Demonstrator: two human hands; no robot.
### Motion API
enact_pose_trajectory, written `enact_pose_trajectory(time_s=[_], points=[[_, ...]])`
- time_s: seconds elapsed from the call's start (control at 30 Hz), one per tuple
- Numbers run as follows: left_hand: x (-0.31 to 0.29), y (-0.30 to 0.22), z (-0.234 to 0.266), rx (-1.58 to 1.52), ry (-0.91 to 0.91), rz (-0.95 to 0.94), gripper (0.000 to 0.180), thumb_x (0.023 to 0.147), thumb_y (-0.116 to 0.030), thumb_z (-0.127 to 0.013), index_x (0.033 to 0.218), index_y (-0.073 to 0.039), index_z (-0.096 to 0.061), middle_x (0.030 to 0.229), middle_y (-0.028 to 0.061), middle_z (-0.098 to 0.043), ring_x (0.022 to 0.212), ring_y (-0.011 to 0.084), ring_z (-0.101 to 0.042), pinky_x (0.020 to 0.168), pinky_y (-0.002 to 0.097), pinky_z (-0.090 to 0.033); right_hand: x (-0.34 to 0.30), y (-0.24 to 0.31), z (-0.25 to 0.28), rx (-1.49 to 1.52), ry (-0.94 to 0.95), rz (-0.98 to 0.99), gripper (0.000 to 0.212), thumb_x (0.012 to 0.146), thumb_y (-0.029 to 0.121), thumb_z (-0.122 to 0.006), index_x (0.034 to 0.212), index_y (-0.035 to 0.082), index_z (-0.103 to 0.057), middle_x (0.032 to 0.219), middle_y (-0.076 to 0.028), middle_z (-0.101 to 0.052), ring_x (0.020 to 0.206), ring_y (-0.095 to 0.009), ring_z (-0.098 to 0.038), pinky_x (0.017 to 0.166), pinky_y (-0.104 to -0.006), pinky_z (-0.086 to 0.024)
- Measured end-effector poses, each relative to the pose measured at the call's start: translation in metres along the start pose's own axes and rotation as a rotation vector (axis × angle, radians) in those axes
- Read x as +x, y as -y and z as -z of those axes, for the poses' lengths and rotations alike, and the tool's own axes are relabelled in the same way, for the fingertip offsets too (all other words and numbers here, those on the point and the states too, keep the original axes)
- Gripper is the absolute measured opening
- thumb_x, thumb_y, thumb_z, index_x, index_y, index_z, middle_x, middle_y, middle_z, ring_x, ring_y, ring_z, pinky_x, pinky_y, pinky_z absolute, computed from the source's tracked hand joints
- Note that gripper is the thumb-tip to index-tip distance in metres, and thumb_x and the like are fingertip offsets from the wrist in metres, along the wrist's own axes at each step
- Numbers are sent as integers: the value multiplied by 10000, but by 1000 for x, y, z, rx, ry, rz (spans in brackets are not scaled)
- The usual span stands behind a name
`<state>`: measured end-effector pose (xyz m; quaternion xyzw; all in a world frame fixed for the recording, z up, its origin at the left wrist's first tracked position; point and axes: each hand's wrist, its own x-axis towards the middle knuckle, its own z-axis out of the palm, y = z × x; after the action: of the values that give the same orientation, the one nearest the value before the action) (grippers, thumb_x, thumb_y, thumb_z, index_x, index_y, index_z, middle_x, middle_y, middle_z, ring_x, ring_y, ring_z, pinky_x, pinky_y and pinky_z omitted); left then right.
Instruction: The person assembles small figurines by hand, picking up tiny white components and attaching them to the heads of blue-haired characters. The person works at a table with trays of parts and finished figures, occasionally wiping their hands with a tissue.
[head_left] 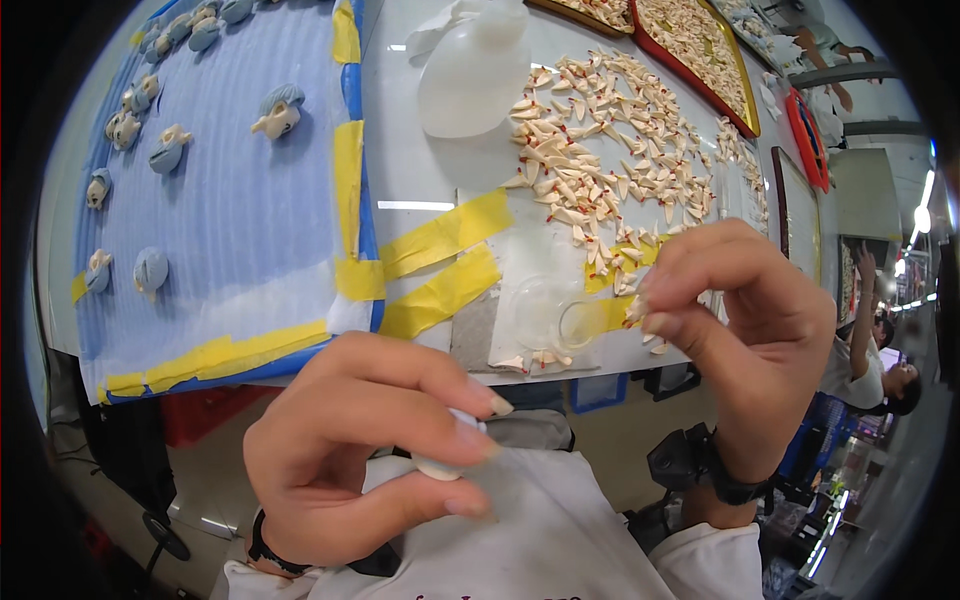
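Near the table's front edge, my left hand (345,440) is closed around a small rounded light-blue and cream doll-head part (438,468), mostly hidden by the fingers. To the right, my right hand (755,300) pinches a small pointed cream piece with a red tip (634,312) between thumb and forefinger. The two hands are apart. Many similar cream pieces (575,165) lie in a loose heap beyond my right hand. Left of that hand, a small clear round dish (578,326) rests on the tabletop.
At left, a blue padded sheet (225,220) edged with yellow tape (348,180) carries several small blue-topped doll heads (280,112). A translucent white bottle (475,80) stands at the back middle. Trays of cream pieces (690,45) sit at the back right. Another person (868,370) is far right.
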<state>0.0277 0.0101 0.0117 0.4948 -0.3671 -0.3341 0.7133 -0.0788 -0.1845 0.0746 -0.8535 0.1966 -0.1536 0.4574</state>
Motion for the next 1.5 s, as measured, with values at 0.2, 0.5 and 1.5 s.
enact_pose_trajectory(time_s=[0.2, 0.5, 1.5], points=[[3, 3, 2, 15, 73, 1, 353, 696, -95, -727, 965, 16, -527, 1006, 238, -527, 720, 210, -604, 590, 250, -501, 4, -1, -11, -209, 96, 107, 196, 545, -63, -658, 724, 6, -622, 737, -56, -500, 687, -133, -459, 614, -235, -337], [4, 2, -2, 48, 67, -53, 359, 698, -91, -722, 975, 36, -532, 990, 228, -532, 814, 232, -589, 656, 266, -494, -6, 18, 2, 81, 266, 98, 194, 616, 32, -742, 703, 74, -574, 748, -38, -471, 671, -114, -443, 599, -213, -339], [0, -11, -24, 494, -86, -217, 346, 662, -139, -746, 929, -4, -570, 925, 191, -542, 677, 187, -580, 540, 220, -460, -33, 3, -24, 105, -20, 318, 283, 641, -5, -703, 829, 85, -510, 769, -46, -490, 642, -115, -437, 552, -203, -337]])
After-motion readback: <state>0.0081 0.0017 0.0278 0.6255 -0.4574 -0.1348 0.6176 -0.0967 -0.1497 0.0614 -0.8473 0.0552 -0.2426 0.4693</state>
